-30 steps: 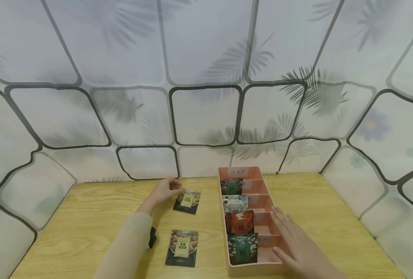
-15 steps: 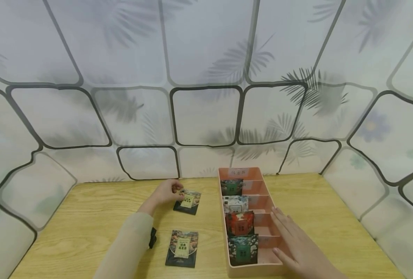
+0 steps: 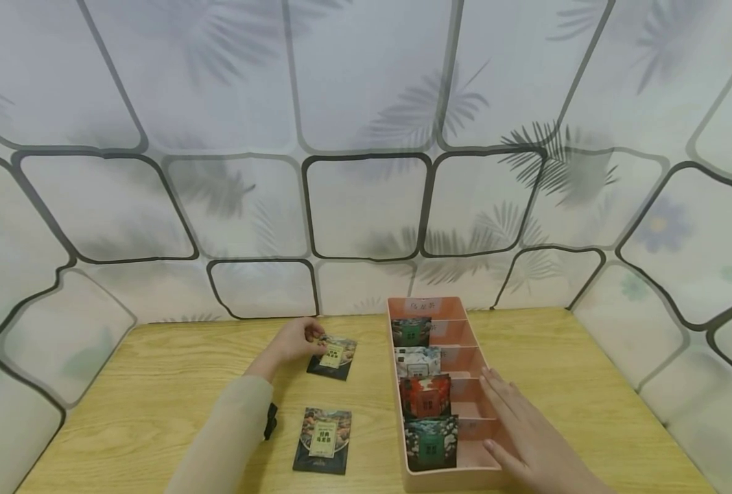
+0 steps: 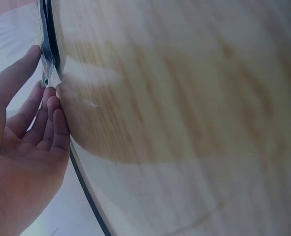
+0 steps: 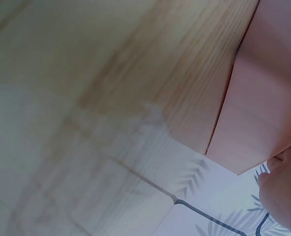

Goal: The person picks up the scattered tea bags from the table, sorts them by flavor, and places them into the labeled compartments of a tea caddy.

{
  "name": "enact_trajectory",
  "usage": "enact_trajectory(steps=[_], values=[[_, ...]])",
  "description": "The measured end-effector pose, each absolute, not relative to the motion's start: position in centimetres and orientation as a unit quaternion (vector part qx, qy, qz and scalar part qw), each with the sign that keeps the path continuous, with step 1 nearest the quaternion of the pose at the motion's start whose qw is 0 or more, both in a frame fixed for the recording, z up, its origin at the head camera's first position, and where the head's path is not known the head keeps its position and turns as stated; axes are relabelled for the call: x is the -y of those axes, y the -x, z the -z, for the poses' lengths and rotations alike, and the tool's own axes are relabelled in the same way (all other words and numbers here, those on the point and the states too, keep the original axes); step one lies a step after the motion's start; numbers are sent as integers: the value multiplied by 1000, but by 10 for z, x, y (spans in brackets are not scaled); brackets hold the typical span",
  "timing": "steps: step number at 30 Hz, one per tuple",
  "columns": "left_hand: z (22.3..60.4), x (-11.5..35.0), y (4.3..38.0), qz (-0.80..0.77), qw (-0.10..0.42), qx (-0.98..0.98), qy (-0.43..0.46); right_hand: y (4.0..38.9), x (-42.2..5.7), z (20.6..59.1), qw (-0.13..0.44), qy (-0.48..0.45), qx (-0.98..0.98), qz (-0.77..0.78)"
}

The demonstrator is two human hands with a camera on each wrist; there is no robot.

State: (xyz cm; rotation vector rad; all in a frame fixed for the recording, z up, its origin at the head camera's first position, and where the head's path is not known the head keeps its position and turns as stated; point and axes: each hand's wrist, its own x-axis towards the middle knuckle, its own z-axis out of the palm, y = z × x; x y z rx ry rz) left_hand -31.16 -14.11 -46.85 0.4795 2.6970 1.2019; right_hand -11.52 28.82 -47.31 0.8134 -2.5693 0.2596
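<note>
A dark tea sachet [image 3: 331,357] with a pale yellow label lies on the table at the far middle. My left hand [image 3: 293,341] pinches its upper left edge, the thumb over its face; the left wrist view shows the sachet [image 4: 49,39] edge-on at the fingertips. A matching tea sachet [image 3: 323,441] lies nearer. To the right, a long pink divided box [image 3: 409,475] holds green, white, red and dark green sachets in separate compartments. My right hand [image 3: 529,432] rests along the box's right rim, fingers straight and thumb tip over the inside.
The wooden table [image 3: 156,412] runs to a patterned fabric wall [image 3: 366,206] at the back, with similar walls left and right. Paper labels [image 3: 423,305] with characters mark the box's dividers. A black object [image 3: 269,420] sits at the left sleeve's cuff.
My left thumb has slid from the far sachet's corner onto its face, and the fingers have curled more at its edge. The right hand, box and near sachet have stayed put.
</note>
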Motion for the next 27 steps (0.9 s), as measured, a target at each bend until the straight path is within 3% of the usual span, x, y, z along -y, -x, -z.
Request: enact_trajectory(steps=[27], values=[[472, 141, 317, -421, 34, -894, -152, 112, -287, 472, 221, -291, 927, -91]])
